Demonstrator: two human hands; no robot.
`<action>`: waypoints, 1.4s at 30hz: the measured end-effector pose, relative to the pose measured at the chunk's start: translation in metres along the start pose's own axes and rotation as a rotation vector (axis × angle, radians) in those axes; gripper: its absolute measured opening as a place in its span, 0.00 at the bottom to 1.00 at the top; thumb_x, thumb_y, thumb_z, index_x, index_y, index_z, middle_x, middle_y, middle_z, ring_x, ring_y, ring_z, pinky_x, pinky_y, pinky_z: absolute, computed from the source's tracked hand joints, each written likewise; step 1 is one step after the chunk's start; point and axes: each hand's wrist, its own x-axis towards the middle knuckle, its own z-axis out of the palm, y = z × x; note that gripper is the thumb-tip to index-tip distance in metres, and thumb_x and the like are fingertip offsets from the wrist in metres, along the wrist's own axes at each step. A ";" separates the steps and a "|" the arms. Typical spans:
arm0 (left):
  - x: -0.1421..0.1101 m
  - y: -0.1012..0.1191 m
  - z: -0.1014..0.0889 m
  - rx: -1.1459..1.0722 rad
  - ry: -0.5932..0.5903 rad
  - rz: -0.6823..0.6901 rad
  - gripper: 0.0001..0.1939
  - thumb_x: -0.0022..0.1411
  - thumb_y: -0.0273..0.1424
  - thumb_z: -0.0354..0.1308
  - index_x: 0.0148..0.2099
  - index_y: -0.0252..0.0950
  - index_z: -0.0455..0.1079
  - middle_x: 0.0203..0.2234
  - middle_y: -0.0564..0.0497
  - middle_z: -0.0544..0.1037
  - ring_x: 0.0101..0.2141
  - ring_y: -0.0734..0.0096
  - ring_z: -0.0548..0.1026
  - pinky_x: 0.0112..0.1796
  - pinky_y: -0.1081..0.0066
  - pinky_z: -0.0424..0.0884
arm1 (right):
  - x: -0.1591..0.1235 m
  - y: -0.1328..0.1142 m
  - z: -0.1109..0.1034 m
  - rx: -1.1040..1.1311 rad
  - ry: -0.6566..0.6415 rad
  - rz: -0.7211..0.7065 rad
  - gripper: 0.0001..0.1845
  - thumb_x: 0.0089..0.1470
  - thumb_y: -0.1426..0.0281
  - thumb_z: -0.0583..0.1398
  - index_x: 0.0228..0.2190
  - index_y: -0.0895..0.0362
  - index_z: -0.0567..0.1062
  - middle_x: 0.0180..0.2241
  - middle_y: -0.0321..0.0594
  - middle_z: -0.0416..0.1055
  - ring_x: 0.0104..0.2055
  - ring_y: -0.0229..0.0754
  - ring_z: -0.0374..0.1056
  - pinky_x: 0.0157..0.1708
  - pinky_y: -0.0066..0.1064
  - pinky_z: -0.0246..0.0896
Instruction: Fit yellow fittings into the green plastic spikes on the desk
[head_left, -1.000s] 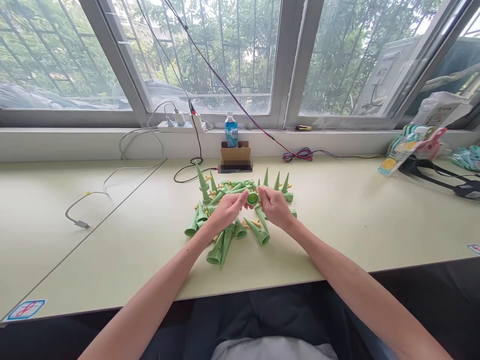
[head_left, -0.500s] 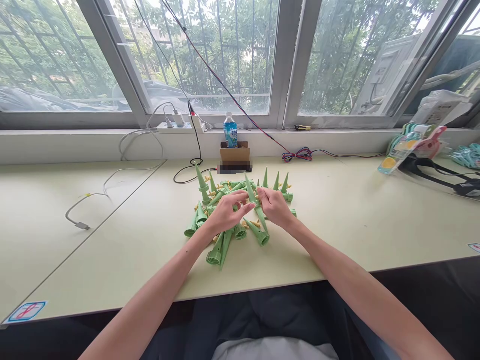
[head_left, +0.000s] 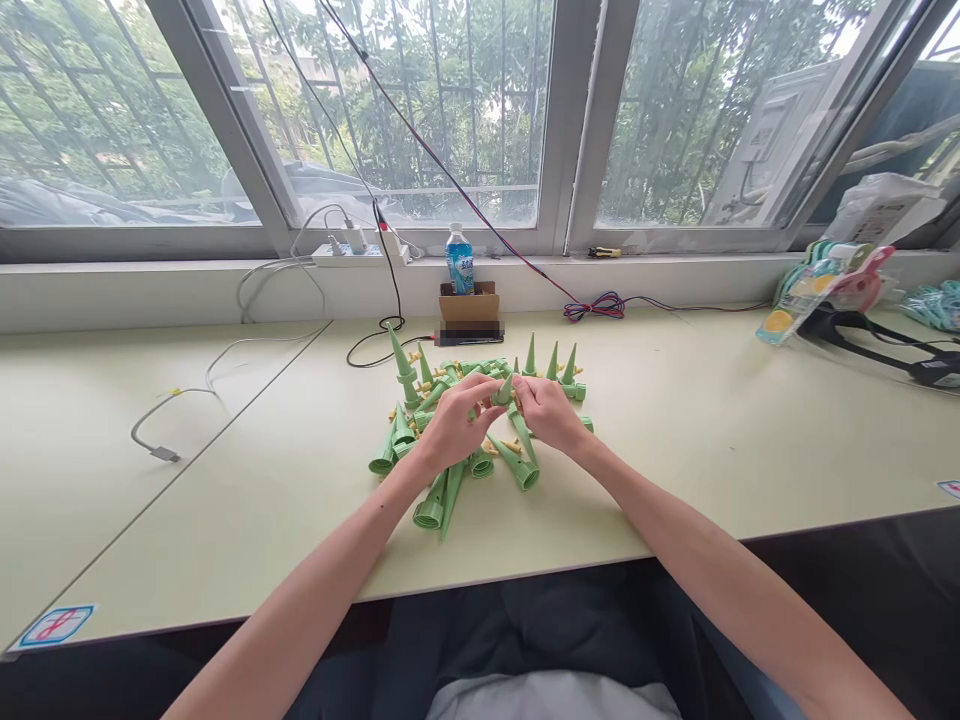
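My left hand (head_left: 459, 415) pinches a green plastic plant-watering spike (head_left: 505, 390) between thumb and fingers, over the middle of a pile. The spike's point is tipped upward and away from me. My right hand (head_left: 552, 412) is closed, its thumb and fingertips touching or almost touching the spike's right side. What those fingers grip is mostly hidden; a bit of yellow shows there. Around and beneath both hands lie several similar spikes, among them one with its threaded open end toward me (head_left: 429, 512) and another (head_left: 517, 466) beside small yellow valves (head_left: 513, 446).
Behind the pile stand a small cardboard box (head_left: 469, 306) and a blue-labelled bottle (head_left: 460, 262). A white cable (head_left: 214, 385) runs across the left of the table. Bundled red-and-blue wire (head_left: 596, 307) lies at the back, and a black strap (head_left: 874, 345) at the right.
The spike in my left hand has turned from lying lengthwise across the fingers to a more foreshortened, point-up view. Both hands stay in nearly the same place, close together.
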 end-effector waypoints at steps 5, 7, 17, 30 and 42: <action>0.002 0.001 -0.001 0.050 0.036 0.000 0.11 0.65 0.32 0.55 0.48 0.40 0.74 0.41 0.46 0.73 0.29 0.74 0.71 0.28 0.73 0.69 | 0.000 -0.001 0.000 -0.007 0.019 -0.023 0.25 0.65 0.56 0.46 0.20 0.55 0.60 0.19 0.34 0.60 0.22 0.36 0.54 0.24 0.30 0.47; 0.003 0.002 0.000 0.063 0.058 -0.028 0.12 0.65 0.33 0.55 0.50 0.41 0.72 0.42 0.47 0.73 0.30 0.74 0.72 0.31 0.72 0.71 | -0.001 -0.001 0.000 -0.005 0.042 -0.028 0.24 0.65 0.55 0.46 0.21 0.55 0.60 0.20 0.35 0.61 0.23 0.37 0.55 0.25 0.29 0.48; 0.006 0.010 -0.004 -0.268 0.107 -0.354 0.19 0.65 0.47 0.52 0.38 0.35 0.68 0.25 0.50 0.76 0.25 0.72 0.73 0.25 0.74 0.68 | 0.000 -0.004 -0.004 -0.045 0.131 -0.056 0.24 0.65 0.54 0.47 0.22 0.54 0.55 0.18 0.31 0.52 0.21 0.36 0.47 0.24 0.30 0.44; 0.006 0.011 -0.010 -0.761 -0.066 -0.498 0.19 0.57 0.44 0.63 0.39 0.32 0.70 0.28 0.49 0.75 0.26 0.75 0.71 0.29 0.72 0.69 | -0.001 0.000 -0.002 -0.057 0.078 -0.114 0.21 0.66 0.58 0.47 0.23 0.54 0.53 0.18 0.30 0.53 0.21 0.34 0.46 0.24 0.28 0.43; 0.006 0.015 -0.013 -0.722 -0.099 -0.464 0.18 0.55 0.41 0.66 0.34 0.34 0.64 0.24 0.53 0.72 0.25 0.75 0.71 0.29 0.72 0.68 | -0.003 0.001 -0.003 -0.112 0.047 -0.111 0.21 0.66 0.60 0.46 0.22 0.54 0.53 0.18 0.30 0.54 0.20 0.34 0.47 0.24 0.28 0.43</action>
